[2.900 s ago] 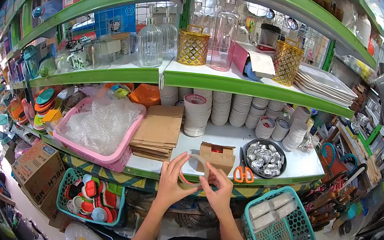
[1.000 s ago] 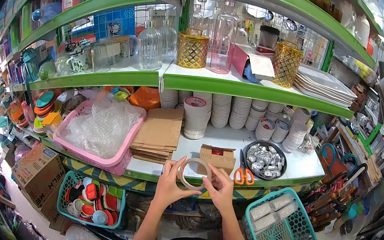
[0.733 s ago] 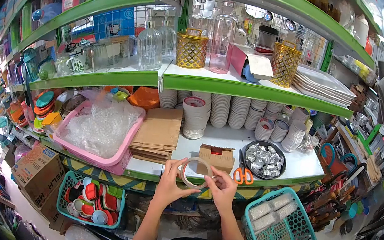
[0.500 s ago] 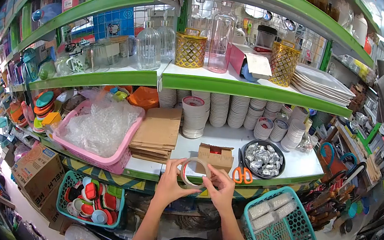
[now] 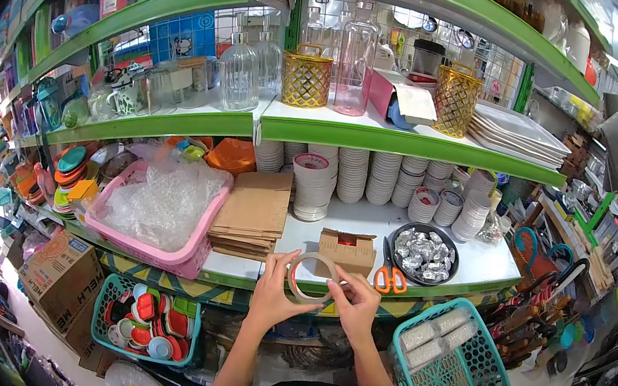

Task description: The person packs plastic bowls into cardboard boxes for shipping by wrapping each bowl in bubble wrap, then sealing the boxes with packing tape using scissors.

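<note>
A roll of packing tape (image 5: 296,295) is held upright between my two hands, in front of the shelf edge. My left hand (image 5: 272,301) grips its left side, thumb below and fingers above. On the right side, my right hand (image 5: 356,306) pinches the roll's edge with thumb and fingers. Just behind the roll stands a small brown cardboard box (image 5: 351,255) with something red showing in its top opening. Orange-handled scissors (image 5: 390,276) lie to the right of the box, beside a dark round bowl (image 5: 443,280) of silver-wrapped pieces.
Flattened cardboard (image 5: 251,209) is stacked left of the box, next to a pink basket (image 5: 188,263) of bubble wrap. Stacked white bowls (image 5: 352,175) line the back. Below are a teal basket (image 5: 492,370) with wrapped bundles and a teal crate (image 5: 103,314) of colourful dishes.
Both hands and the tape roll have shifted very slightly. The hold on the roll looks the same, and the things on the shelf have not moved.
</note>
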Action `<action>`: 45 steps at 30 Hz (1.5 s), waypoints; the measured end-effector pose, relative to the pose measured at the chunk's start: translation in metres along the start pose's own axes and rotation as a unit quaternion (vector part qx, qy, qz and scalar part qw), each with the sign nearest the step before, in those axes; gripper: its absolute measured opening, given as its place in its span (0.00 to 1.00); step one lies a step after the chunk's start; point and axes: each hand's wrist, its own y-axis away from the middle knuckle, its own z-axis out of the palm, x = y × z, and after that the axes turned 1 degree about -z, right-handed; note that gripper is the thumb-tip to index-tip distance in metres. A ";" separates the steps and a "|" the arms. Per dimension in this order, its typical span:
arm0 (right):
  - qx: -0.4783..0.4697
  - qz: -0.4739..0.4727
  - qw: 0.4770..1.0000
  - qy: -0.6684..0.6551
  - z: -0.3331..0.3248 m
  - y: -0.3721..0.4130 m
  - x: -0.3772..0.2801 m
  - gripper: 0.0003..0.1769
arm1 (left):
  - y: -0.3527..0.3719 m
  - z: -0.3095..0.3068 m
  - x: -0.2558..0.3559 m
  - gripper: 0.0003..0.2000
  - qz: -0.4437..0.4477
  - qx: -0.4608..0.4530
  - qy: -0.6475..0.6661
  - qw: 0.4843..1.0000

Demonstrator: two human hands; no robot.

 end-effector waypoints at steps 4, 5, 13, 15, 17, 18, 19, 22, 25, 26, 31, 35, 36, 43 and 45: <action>-0.003 -0.004 1.000 -0.019 0.002 -0.002 -0.009 0.19 | 0.001 0.002 -0.004 0.47 0.027 0.010 -0.011 1.000; -0.017 -0.001 1.000 -0.005 0.001 -0.002 -0.013 0.19 | 0.001 0.002 -0.004 0.46 0.037 0.009 -0.012 0.999; -0.013 0.015 1.000 0.002 0.002 0.001 -0.006 0.20 | 0.001 -0.001 -0.003 0.46 0.036 0.010 -0.023 0.999; -0.027 0.013 1.000 0.003 0.003 -0.001 -0.013 0.19 | 0.001 -0.002 -0.002 0.46 0.046 0.009 -0.015 0.999; -0.026 0.018 0.999 0.010 0.003 0.000 -0.016 0.19 | 0.002 -0.002 -0.001 0.46 0.044 0.000 -0.010 0.999; -0.025 0.023 0.999 0.017 0.003 0.000 -0.017 0.19 | 0.002 -0.002 0.000 0.46 0.043 -0.010 -0.005 0.999; -0.024 0.023 0.999 0.018 0.004 0.001 -0.014 0.19 | 0.002 -0.002 -0.001 0.46 0.044 -0.010 -0.005 0.999; 0.000 0.013 1.000 -0.007 0.005 0.003 -0.005 0.20 | 0.003 -0.004 -0.003 0.46 0.026 -0.018 0.022 0.999; -0.009 0.018 1.000 -0.024 0.005 0.000 -0.009 0.21 | 0.003 -0.005 -0.005 0.46 0.051 -0.010 0.012 0.999; -0.035 0.022 0.999 -0.018 0.005 -0.002 -0.016 0.20 | 0.003 -0.005 -0.006 0.47 0.045 -0.003 0.017 0.999; -0.063 0.031 0.998 -0.002 0.004 -0.002 -0.018 0.21 | 0.003 -0.008 -0.004 0.47 0.023 -0.018 0.017 0.999; -0.045 0.024 0.999 0.001 0.007 -0.002 -0.014 0.22 | 0.002 -0.008 -0.007 0.47 -0.024 -0.036 0.033 0.999; -0.049 0.024 0.999 -0.002 0.007 -0.003 -0.017 0.22 | 0.001 -0.008 -0.007 0.47 -0.026 -0.030 0.029 0.999; -0.049 -0.003 0.998 0.035 0.012 -0.003 -0.014 0.22 | -0.001 -0.005 -0.017 0.45 0.039 0.032 -0.020 0.999; -0.034 0.002 0.999 0.027 0.011 -0.004 -0.011 0.23 | -0.002 -0.008 -0.015 0.46 0.026 0.014 -0.023 0.999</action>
